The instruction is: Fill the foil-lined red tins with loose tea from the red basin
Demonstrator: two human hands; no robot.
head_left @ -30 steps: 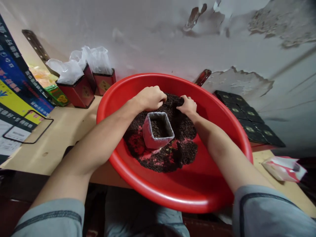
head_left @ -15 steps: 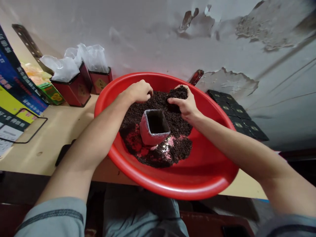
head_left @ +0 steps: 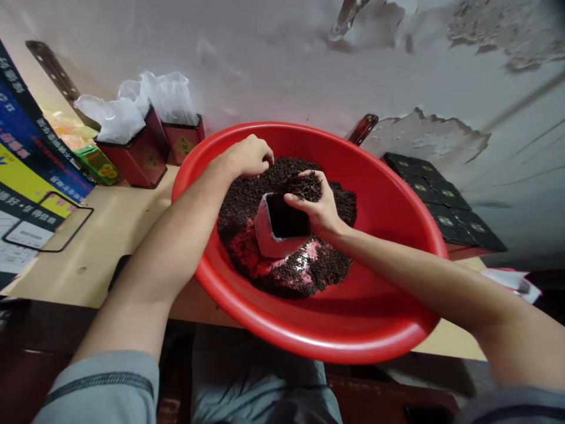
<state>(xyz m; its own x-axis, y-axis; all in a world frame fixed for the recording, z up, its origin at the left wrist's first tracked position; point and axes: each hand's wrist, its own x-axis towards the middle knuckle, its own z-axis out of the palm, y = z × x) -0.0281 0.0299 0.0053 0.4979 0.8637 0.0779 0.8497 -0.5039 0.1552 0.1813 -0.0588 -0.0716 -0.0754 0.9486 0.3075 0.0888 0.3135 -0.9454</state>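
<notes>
Dark loose tea leaves (head_left: 282, 171) lie heaped in a large red basin (head_left: 309, 343). Among them stands a square, open-topped container (head_left: 271, 238), reddish outside with a pale plastic-like lining at its rim; its inside looks dark. My right hand (head_left: 324, 209) is closed around a handful of tea leaves, palm up, at the container's far right corner, with the thumb over its opening. Over the tea near the basin's far left side, my left hand (head_left: 253, 156) is closed, fingers curled downward. Whatever it may hold is hidden.
Red tins (head_left: 132, 159) with clear plastic bags sticking out stand at the back left, near a printed box (head_left: 26, 176). Black-topped boxes (head_left: 441, 194) sit at the right against the peeling wall (head_left: 265, 59). A dark object (head_left: 118, 272) lies by my left forearm.
My right hand has brought its tea leaves left and nearer, from over the heap to the container's opening. My left hand stays nearly in place, a little higher above the tea.
</notes>
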